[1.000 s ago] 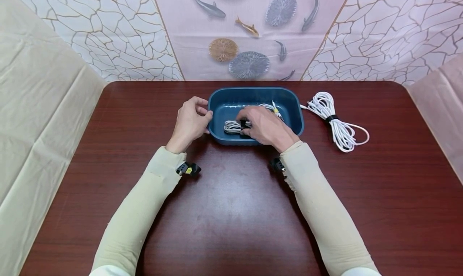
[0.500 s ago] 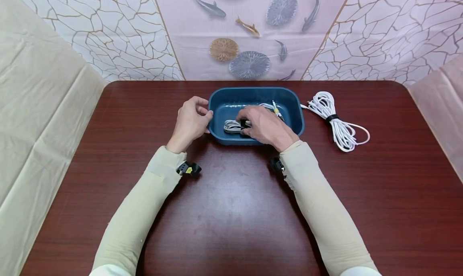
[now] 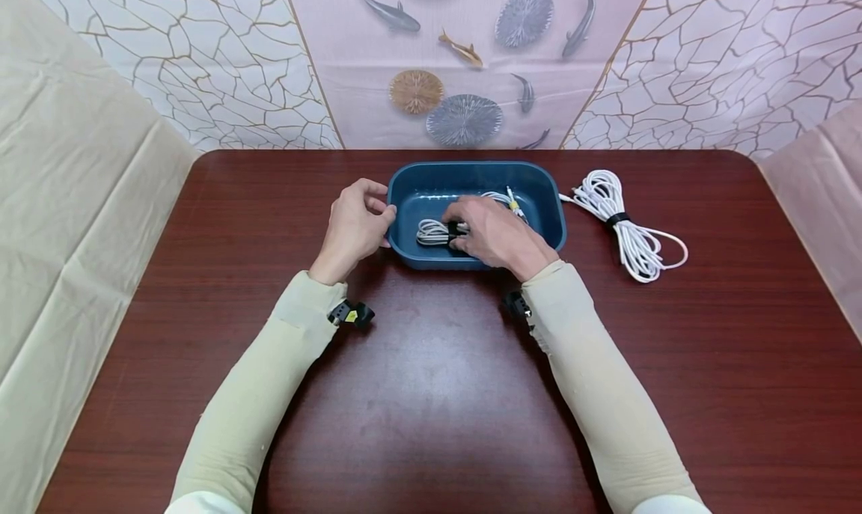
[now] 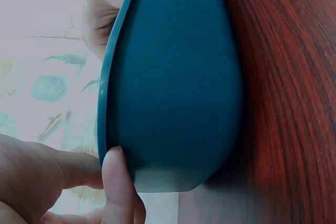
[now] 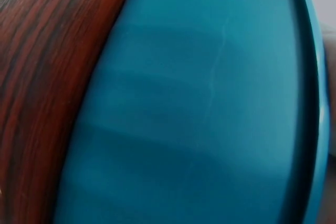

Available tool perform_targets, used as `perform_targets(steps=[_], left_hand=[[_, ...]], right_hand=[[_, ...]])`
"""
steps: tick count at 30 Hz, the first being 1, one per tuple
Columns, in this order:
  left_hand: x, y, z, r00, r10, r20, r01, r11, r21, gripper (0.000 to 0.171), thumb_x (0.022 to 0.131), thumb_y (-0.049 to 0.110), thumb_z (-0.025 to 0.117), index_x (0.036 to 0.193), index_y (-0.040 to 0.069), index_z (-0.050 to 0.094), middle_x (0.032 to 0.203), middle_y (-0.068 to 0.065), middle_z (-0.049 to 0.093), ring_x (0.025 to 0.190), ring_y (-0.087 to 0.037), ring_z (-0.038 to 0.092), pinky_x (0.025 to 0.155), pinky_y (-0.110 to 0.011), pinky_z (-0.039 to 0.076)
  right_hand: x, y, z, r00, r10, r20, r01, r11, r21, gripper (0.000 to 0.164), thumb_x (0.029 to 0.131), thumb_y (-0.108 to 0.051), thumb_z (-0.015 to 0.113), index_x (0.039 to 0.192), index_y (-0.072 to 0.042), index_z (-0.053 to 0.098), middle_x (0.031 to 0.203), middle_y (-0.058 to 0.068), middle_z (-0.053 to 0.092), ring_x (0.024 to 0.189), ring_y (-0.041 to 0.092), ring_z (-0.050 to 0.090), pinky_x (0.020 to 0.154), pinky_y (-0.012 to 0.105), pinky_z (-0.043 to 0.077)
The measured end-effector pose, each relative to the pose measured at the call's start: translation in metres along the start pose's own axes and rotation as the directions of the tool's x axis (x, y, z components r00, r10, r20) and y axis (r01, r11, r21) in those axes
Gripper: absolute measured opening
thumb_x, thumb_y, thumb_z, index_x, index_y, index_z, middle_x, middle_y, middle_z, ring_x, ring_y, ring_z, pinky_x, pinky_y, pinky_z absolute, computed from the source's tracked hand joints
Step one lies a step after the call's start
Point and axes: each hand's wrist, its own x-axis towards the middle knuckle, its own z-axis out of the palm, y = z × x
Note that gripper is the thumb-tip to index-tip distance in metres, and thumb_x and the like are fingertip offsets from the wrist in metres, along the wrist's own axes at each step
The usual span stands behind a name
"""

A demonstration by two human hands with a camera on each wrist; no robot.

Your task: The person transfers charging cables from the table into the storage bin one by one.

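Note:
A dark blue plastic box (image 3: 411,259) stands near the back of the table. My left hand (image 3: 355,224) pinches its left end; in the left wrist view the thumb (image 4: 116,177) presses the outside just under the rim. My right hand (image 3: 494,233) reaches inside, its thumb and fingers around the black strap (image 3: 453,233) of a coiled white cable (image 3: 431,232) lying on the box floor. Behind that hand another white cable (image 3: 515,204) with a yellow band shows in part. The right wrist view holds mostly the box's outer wall (image 5: 184,103), and the fingers' grip is hidden there.
A larger white cable bundle (image 3: 633,237) with a black strap lies on the table (image 3: 431,394), right of the box. Its plug end comes close to the box's right wall. Patterned cloth (image 3: 465,57) hangs behind the table's back edge.
My right fingertips have shifted very slightly right at the strapped cable. The left hand and the box stay where they were.

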Motion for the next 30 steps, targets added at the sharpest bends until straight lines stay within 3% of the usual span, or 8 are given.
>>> perform_targets(steps=[18, 25, 30], left_hand=[[0.001, -0.0003, 0.0005, 1.0, -0.001, -0.006, 0.001, 1.0, 0.003, 0.031, 0.099, 0.013, 0.066, 0.128, 0.004, 0.06, 0.103, -0.016, 0.067, 0.058, -0.022, 0.069, 0.053, -0.028, 0.061], [0.0007, 0.0003, 0.0003, 1.0, -0.009, -0.004, 0.009, 1.0, 0.005, 0.032, 0.099, 0.013, 0.065, 0.129, 0.004, 0.06, 0.104, -0.016, 0.067, 0.052, -0.013, 0.065, 0.052, -0.026, 0.06], [0.0005, 0.0008, 0.0003, 1.0, -0.005, -0.005, 0.005, 1.0, 0.002, 0.032, 0.099, 0.012, 0.065, 0.129, 0.004, 0.06, 0.104, -0.016, 0.067, 0.052, -0.012, 0.064, 0.056, -0.034, 0.064]], right_hand=[[0.0008, 0.0023, -0.0004, 0.999, 0.02, 0.039, -0.022, 0.999, 0.033, 0.036, 0.097, -0.016, 0.07, 0.132, -0.008, 0.066, 0.13, 0.009, 0.069, 0.12, 0.021, 0.064, 0.107, 0.042, 0.053], [0.0002, 0.0026, -0.0012, 0.999, 0.014, 0.041, -0.015, 0.999, 0.034, 0.036, 0.097, -0.017, 0.07, 0.131, -0.008, 0.066, 0.128, 0.008, 0.07, 0.118, 0.021, 0.065, 0.105, 0.041, 0.054], [-0.0011, 0.0028, -0.0027, 0.999, 0.009, 0.046, -0.012, 0.999, 0.049, 0.036, 0.097, -0.017, 0.07, 0.132, -0.008, 0.066, 0.129, 0.008, 0.07, 0.119, 0.02, 0.064, 0.106, 0.042, 0.054]])
